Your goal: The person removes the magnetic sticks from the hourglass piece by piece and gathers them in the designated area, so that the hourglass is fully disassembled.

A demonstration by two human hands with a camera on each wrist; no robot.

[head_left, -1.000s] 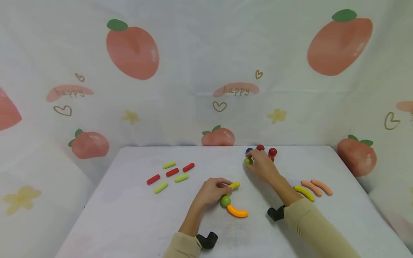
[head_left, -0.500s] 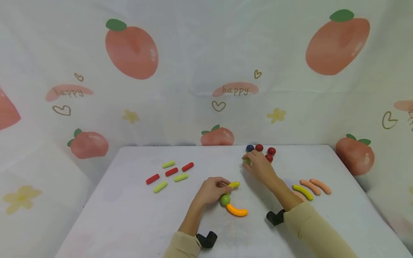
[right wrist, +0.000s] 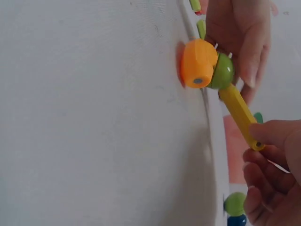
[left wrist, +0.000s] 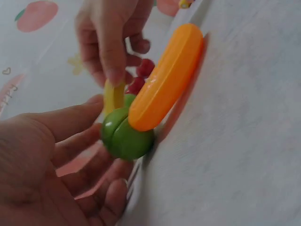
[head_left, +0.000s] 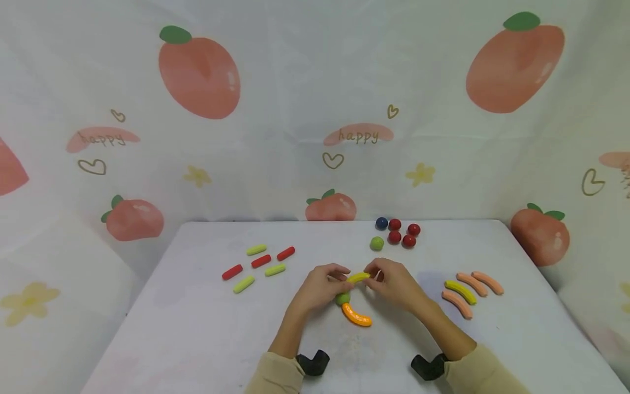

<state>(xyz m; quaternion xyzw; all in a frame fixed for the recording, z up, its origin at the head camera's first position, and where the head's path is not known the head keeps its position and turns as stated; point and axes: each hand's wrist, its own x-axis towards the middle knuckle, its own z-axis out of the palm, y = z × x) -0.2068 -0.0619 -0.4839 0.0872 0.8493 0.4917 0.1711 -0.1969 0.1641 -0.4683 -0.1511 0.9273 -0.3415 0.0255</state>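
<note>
A curved yellow magnetic stick (head_left: 358, 278), a green ball (head_left: 343, 299) and a curved orange magnetic stick (head_left: 356, 316) are joined in a chain at mid table. My left hand (head_left: 317, 287) holds the yellow stick by its end near the ball, its lower fingers spread behind the ball in the left wrist view. The thumb and fingers of my right hand (right wrist: 277, 165) pinch the yellow stick's other end. A small grey disc shows on the orange stick's end (right wrist: 198, 80) in the right wrist view. The left hand partly hides the ball in the head view.
Short red rods (head_left: 261, 261) and light green rods (head_left: 275, 270) lie at the left. At the back are several red balls (head_left: 395, 237), a blue ball (head_left: 381, 223) and a second green ball (head_left: 377, 243). Curved pink sticks (head_left: 457, 304) and another yellow stick (head_left: 460, 293) lie right.
My right hand has let go of the second green ball at the back and come nearer, taking the yellow stick's free end. The joined pieces have shifted slightly. The left hand has hardly moved.
</note>
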